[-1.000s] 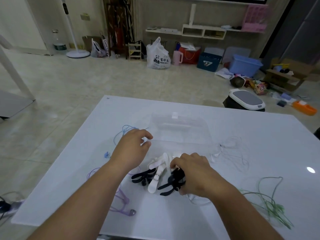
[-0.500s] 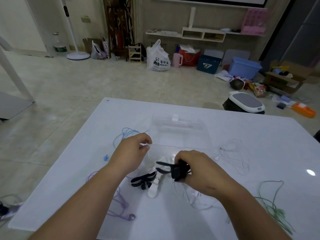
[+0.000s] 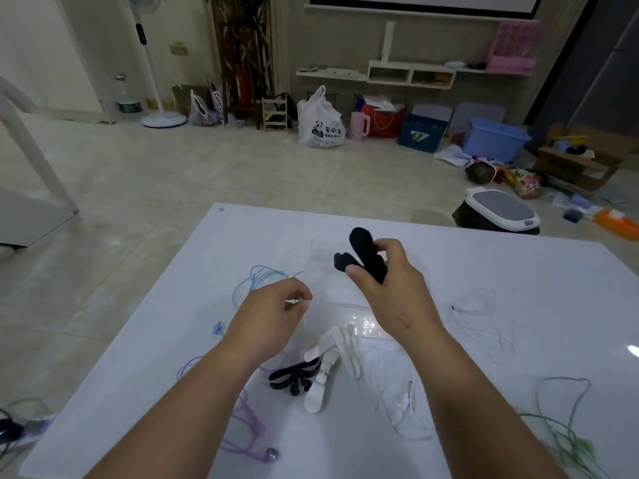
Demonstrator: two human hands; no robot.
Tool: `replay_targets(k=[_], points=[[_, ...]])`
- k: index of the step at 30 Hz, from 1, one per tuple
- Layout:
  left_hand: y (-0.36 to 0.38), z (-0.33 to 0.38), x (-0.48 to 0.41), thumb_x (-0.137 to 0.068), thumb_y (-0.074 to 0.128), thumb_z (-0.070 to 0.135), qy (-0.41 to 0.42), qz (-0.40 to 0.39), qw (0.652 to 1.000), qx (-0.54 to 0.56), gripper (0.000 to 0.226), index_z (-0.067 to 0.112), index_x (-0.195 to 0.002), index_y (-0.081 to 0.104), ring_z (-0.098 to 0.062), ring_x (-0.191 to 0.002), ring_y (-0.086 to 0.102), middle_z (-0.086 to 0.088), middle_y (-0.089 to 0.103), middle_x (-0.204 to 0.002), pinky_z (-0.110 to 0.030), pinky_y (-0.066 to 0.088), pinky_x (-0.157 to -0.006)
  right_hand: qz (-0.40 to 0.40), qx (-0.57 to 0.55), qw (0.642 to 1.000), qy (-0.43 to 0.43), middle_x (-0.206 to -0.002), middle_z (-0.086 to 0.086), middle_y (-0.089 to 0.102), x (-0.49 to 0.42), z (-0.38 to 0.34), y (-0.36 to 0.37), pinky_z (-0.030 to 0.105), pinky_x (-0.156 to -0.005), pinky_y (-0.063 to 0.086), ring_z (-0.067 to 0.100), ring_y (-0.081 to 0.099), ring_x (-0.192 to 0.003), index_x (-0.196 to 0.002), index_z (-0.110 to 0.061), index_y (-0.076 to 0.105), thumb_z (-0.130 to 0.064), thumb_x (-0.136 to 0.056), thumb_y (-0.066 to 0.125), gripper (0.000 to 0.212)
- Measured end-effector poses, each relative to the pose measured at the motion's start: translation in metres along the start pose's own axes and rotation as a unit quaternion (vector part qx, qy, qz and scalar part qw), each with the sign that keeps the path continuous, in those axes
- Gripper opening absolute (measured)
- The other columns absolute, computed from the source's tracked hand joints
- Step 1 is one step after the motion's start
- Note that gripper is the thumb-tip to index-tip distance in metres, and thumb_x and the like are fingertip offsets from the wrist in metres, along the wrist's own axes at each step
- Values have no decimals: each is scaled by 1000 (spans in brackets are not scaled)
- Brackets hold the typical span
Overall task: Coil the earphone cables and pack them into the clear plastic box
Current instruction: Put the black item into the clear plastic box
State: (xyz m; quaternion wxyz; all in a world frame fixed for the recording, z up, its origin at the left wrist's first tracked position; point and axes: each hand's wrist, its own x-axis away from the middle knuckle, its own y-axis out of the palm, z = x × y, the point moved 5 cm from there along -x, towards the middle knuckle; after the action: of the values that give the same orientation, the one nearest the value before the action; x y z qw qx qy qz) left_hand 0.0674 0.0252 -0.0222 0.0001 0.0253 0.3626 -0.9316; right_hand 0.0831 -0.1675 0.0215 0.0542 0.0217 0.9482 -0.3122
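My right hand (image 3: 390, 295) is raised over the clear plastic box (image 3: 349, 306), shut on a black strap tie (image 3: 363, 250) that sticks up from my fingers. To its left, my left hand (image 3: 273, 316) pinches the thin end of a white earphone cable (image 3: 397, 399), which trails loose over the table under my right forearm. Another black tie (image 3: 294, 375) and several white ties (image 3: 332, 357) lie between my arms. Around them on the table lie a blue cable (image 3: 256, 281), a purple cable (image 3: 242, 420), a green cable (image 3: 560, 426) and a second white cable (image 3: 484, 316).
The white table (image 3: 518, 271) ends close to my body and at the left. Beyond it lie the tiled floor, a white and grey bin (image 3: 501, 209), and bags and boxes along the far wall.
My right hand has lifted the black tie from the pile near the table's front up and away over the box. My left hand has barely moved.
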Motion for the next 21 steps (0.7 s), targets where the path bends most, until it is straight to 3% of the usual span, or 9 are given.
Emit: replay_targets(k=[5, 8, 11, 13, 15, 17, 19, 21], points=[[-1, -1, -1, -93, 59, 22, -1, -6, 1000, 8, 17, 38, -89, 61, 3, -89, 64, 20, 66, -99, -14, 46, -74, -20, 97, 994, -40, -113, -2, 54, -6, 2, 15, 26, -82, 40, 19, 55, -104, -134, -29, 48, -32, -97, 54, 38], [0, -2, -1, -92, 59, 23, -6, -8, 1000, 17, 16, 38, -89, 61, 3, -89, 64, 21, 66, -99, -16, 47, -75, -27, 108, 993, -29, -129, 0, 53, -6, 4, 20, 28, -95, 41, 19, 51, -118, -147, -33, 35, -38, -98, 52, 53], [-1, -3, 0, -93, 59, 24, -3, -13, 1000, 21, 16, 40, -90, 61, 5, -90, 63, 23, 65, -100, -15, 46, -73, -116, 206, 971, -33, -151, -4, 41, -1, 2, 27, 36, -112, 31, 21, 40, -135, -152, -38, 20, -47, -98, 48, 62], [-2, -4, 0, -93, 59, 23, -6, -20, 1000, 16, 18, 41, -92, 60, 6, -90, 62, 25, 63, -100, -12, 43, -71, -113, 250, 960, -49, -153, -8, 38, 2, 2, 23, 34, -115, 23, 19, 35, -139, -149, -33, 32, -46, -99, 45, 53], [-2, -5, -1, -93, 58, 20, -12, -25, 1000, 12, 22, 42, -93, 60, 8, -89, 61, 26, 61, -101, -10, 42, -70, -54, 229, 968, -87, -139, -12, 50, 7, -1, 15, 29, -109, 32, 13, 44, -128, -134, -31, 52, -40, -98, 50, 37], [-3, -5, -2, -92, 57, 13, -15, -26, 999, 15, 29, 42, -91, 59, 8, -86, 61, 24, 61, -101, -13, 45, -69, -31, 196, 973, -118, -111, -16, 60, 16, -3, 13, 25, -91, 46, 7, 55, -102, -113, -32, 63, -34, -95, 54, 21], [-3, -4, -2, -91, 56, 9, -18, -26, 999, 20, 32, 40, -90, 60, 6, -85, 62, 23, 62, -103, -18, 50, -67, -66, 196, 970, -125, -89, -18, 61, 25, -3, 18, 22, -73, 48, 7, 57, -85, -98, -33, 65, -30, -93, 52, 14], [-3, -4, -2, -90, 56, 8, -18, -28, 999, 27, 32, 39, -91, 60, 3, -86, 63, 20, 63, -106, -23, 54, -68, -105, 216, 961, -134, -88, -22, 63, 33, -3, 26, 15, -66, 42, 8, 60, -89, -99, -34, 65, -28, -93, 51, 17]])
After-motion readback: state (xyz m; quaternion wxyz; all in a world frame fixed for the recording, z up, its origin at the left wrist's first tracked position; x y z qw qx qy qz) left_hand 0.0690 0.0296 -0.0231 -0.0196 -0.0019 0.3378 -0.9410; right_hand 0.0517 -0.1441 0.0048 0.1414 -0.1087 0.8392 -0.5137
